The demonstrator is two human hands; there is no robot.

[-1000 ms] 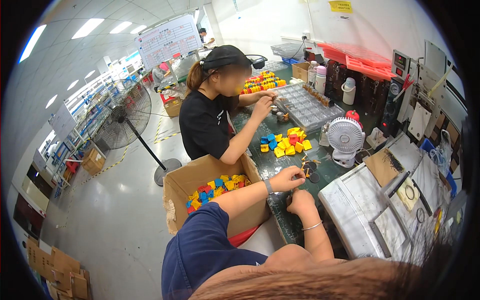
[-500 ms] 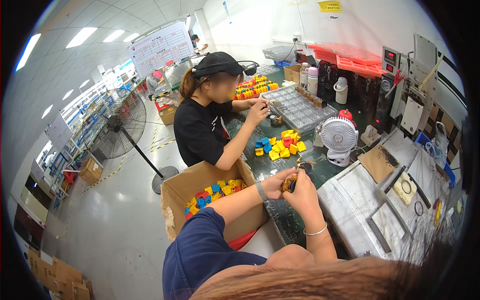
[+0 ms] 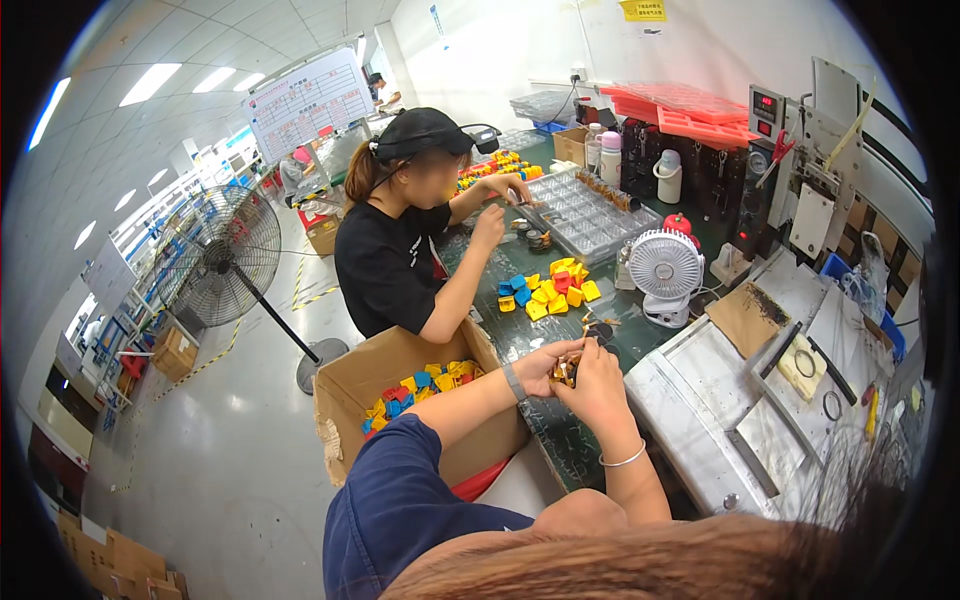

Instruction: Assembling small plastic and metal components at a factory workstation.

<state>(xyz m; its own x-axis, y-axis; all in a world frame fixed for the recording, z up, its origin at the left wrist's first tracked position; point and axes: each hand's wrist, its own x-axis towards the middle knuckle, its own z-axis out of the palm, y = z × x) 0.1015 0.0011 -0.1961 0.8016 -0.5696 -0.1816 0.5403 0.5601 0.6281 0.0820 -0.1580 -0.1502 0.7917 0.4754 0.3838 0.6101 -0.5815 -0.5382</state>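
The scene is brightly and evenly lit by ceiling light panels [image 3: 150, 85] far above the fingers [image 3: 585, 352]. Straight edges are bent toward the black rim; shadows are soft.

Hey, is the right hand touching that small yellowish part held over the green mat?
Touching. The head view shows the right hand and left hand closed together around the small yellowish part, fingers wrapping it with no gap, above the green mat.
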